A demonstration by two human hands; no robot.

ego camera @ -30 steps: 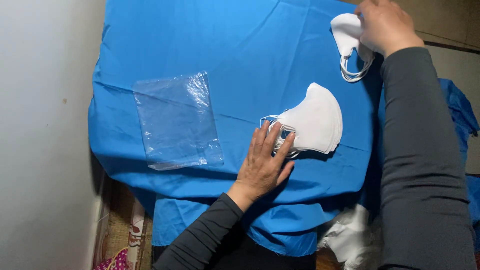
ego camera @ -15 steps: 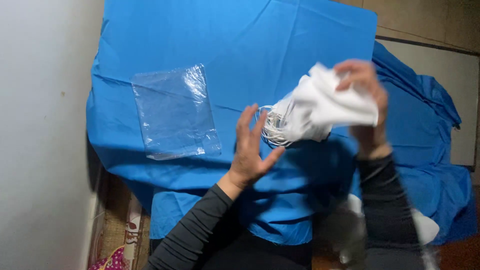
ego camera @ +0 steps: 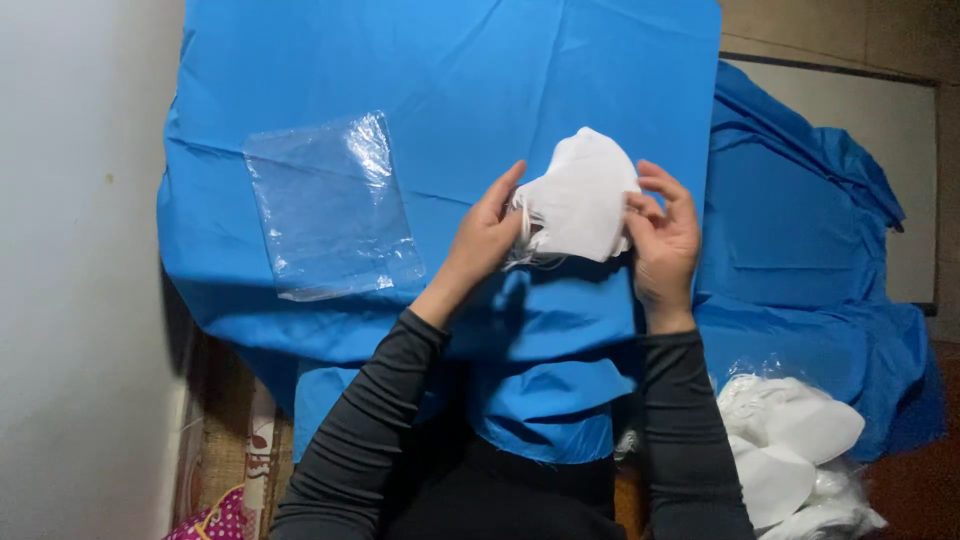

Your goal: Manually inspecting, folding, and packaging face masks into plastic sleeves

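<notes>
Left hand (ego camera: 485,240) and right hand (ego camera: 662,240) hold white masks (ego camera: 580,200) (stacked) above blue cloth (ego camera: 450,80).

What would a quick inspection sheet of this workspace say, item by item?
Surface: blue cloth spread flat over a table, creased, hanging over the near edge.
Job's things: white face masks held as a small stack above the cloth, ear loops dangling at the left side.
Clutter: clear plastic bag lying flat on the cloth, left of the hands; bag of more white masks at lower right.
Hands: left hand and right hand each grip one side of the stack.
Cables: nothing seen.
Surroundings: pale wall on the left; more blue cloth bunched on the right; patterned fabric at lower left.
</notes>
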